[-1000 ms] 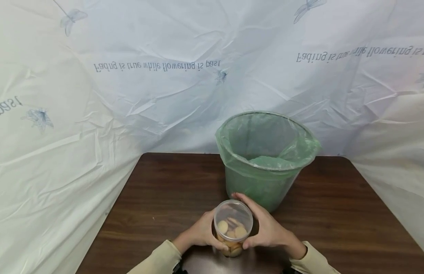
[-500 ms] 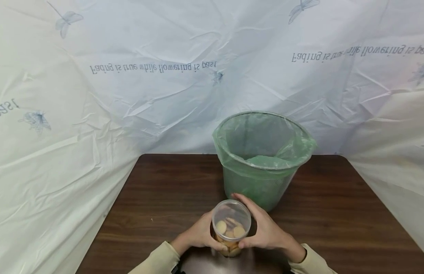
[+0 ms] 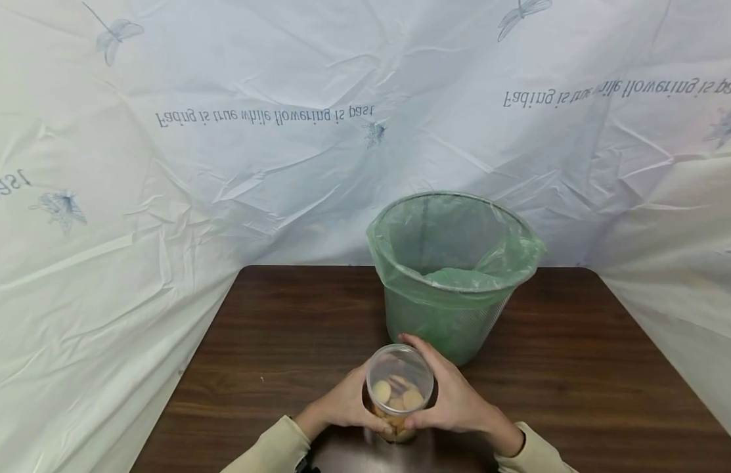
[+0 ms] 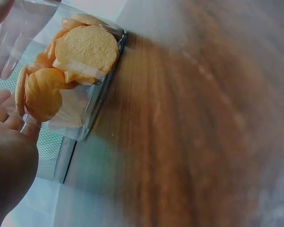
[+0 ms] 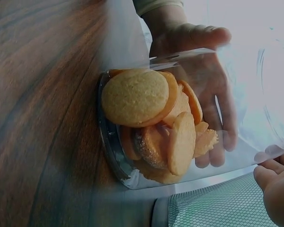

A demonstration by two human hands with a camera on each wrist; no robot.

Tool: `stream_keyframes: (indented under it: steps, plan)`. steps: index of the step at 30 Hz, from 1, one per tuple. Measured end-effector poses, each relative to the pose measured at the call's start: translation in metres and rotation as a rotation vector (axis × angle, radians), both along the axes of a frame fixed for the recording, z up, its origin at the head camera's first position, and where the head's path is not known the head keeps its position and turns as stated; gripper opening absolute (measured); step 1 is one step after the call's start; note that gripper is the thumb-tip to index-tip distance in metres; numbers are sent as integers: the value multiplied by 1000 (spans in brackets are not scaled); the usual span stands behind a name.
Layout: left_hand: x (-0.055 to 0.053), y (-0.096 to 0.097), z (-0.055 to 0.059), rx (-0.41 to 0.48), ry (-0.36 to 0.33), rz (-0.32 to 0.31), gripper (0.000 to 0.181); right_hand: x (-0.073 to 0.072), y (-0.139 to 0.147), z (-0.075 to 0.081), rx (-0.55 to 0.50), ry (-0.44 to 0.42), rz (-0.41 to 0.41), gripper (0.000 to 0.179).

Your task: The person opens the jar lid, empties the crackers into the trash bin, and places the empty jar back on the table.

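Observation:
A clear plastic jar (image 3: 400,360) stands upright on the table near the person, with several round, pale-brown cookies (image 3: 412,399) in its lower part. My left hand (image 3: 344,401) grips the jar's left side, thumb across the front. From the other side my right hand (image 3: 456,399) holds it, its index finger reaching round the far side and its thumb on the front. Through the clear wall in the right wrist view, the left hand's fingers show behind the cookies (image 5: 135,97). In the left wrist view the cookies (image 4: 87,52) lie stacked above the jar's base (image 4: 97,106).
Right behind the jar stands a mesh wastebasket (image 3: 439,322) lined with a green plastic bag (image 3: 395,263) folded over its rim. The dark wooden table (image 3: 294,328) has rounded far corners. White printed sheeting (image 3: 270,171) hangs behind it and along both sides.
The head view has shifted slightly. My right thumb has slid a little to the left across the front of the jar. Both hands still hold the jar in the same place.

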State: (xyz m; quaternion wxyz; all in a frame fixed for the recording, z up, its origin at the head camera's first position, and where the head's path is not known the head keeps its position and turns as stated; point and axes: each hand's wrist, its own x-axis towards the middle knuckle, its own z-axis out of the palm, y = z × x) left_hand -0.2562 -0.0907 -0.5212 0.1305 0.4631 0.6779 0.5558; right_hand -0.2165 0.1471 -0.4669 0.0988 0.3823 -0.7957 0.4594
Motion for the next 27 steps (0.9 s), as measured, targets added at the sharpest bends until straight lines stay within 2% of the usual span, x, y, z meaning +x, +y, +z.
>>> stream_keyframes:
  steps: [5, 10, 11, 19, 23, 27]
  plan:
    - [1, 1, 4, 18, -18, -22, 111, 2, -3, 0, 17, 13, -22, 112]
    - [0, 2, 3, 5, -14, -13, 115, 4, -5, -1, 27, 21, -48, 113]
    - [-2, 2, -1, -2, -3, -5, 116, 4, -6, -1, 26, 21, -53, 114]
    - [-4, 3, -2, -38, -25, -8, 108, 7, -7, -2, 25, 3, -88, 115]
    - [-3, 5, 4, -37, -32, -16, 107, 7, -9, -2, 16, -9, -102, 114]
    - [2, 4, 21, -23, -36, -39, 103, 7, -11, -1, 8, -16, -129, 113]
